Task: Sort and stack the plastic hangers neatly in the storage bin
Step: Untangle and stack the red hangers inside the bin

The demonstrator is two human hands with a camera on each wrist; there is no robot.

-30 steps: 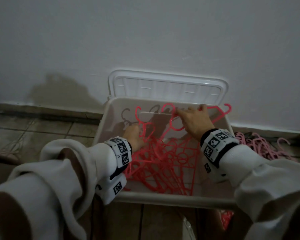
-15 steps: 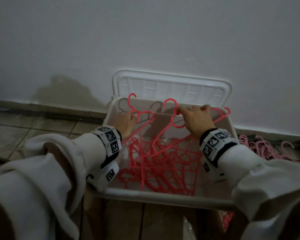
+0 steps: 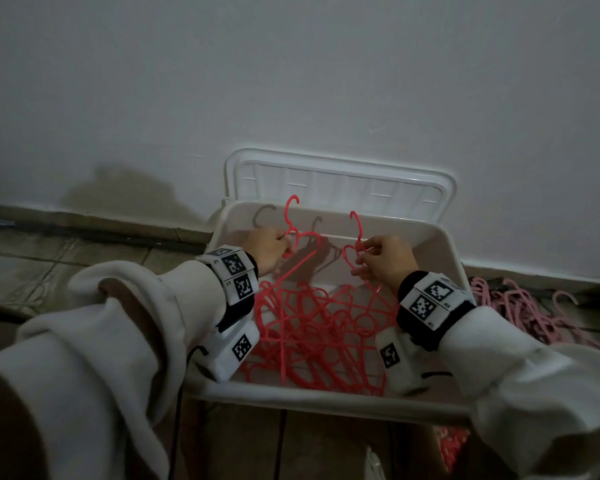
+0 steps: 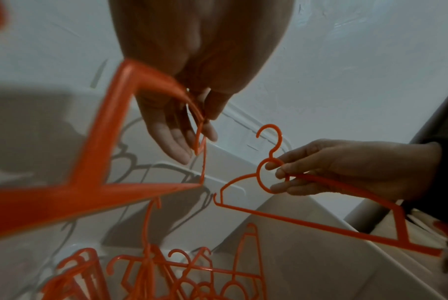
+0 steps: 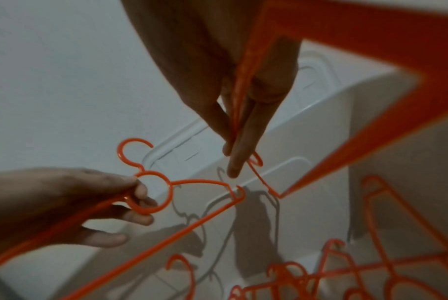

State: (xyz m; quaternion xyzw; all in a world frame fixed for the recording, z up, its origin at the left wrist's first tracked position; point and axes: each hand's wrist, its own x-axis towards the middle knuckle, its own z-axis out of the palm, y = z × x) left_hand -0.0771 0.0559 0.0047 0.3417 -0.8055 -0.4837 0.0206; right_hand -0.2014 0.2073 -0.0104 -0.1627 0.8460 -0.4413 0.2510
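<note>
Pointing up toward the far wall, both hangers' hooks stood over the bin (image 3: 329,405). The left hand (image 3: 267,252) pinched the left hanger (image 3: 293,237) at its neck ring. The right hand (image 3: 387,263) pinched the right hanger (image 3: 355,233) the same way.

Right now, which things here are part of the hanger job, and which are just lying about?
In the job: left hand and right hand, each holding a red hanger; red hanger pile; storage bin.
Lying about: bin lid; pink hangers on the floor.

Both hangers have come up — the left hand (image 3: 269,250) raised, the right hand (image 3: 387,259) drawn back, hooks upright.
</note>
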